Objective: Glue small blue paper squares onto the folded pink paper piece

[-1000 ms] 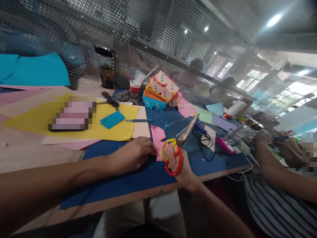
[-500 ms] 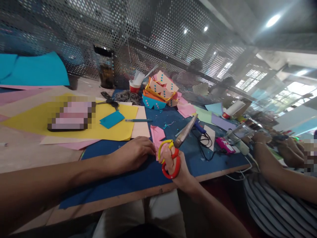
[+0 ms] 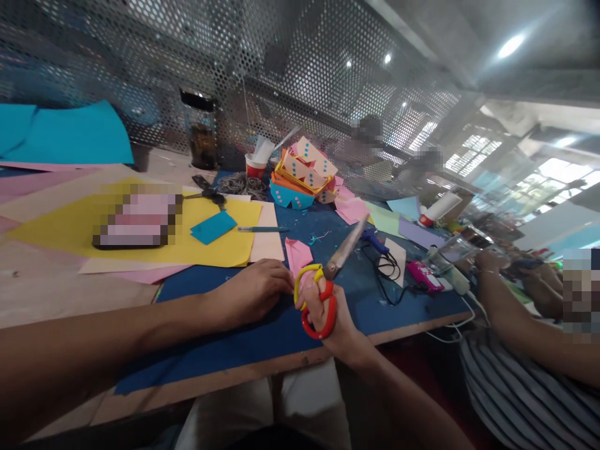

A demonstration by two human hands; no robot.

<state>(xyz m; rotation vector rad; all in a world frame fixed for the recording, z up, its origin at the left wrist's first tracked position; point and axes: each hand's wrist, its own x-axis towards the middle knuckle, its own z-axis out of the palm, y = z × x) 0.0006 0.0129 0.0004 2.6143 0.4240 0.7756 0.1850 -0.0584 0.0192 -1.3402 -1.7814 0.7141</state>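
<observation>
My left hand [image 3: 262, 289] rests on the blue mat with its fingers closed at the left edge of a folded piece of pink paper [image 3: 299, 253]. In my right hand [image 3: 335, 319] is a pair of scissors [image 3: 345, 247] with one yellow and one red handle loop. The blades lie together and point up and away to the right, above the mat. My right fingers sit through and around the loops, close to the left fingertips. Part of the pink paper is hidden behind the handles.
A blurred phone [image 3: 140, 219] and blue paper pieces [image 3: 213, 227] lie on yellow paper. A pen [image 3: 262, 229], a stack of paper crafts [image 3: 307, 172], a paper cup [image 3: 255, 167] and a glue gun [image 3: 375, 240] with its cord are around. At right, a co-worker's arm [image 3: 515, 312] reaches over the table.
My right hand and the scissors have shifted slightly left. My left hand stays in nearly the same place at the pink paper. The view has moved a little.
</observation>
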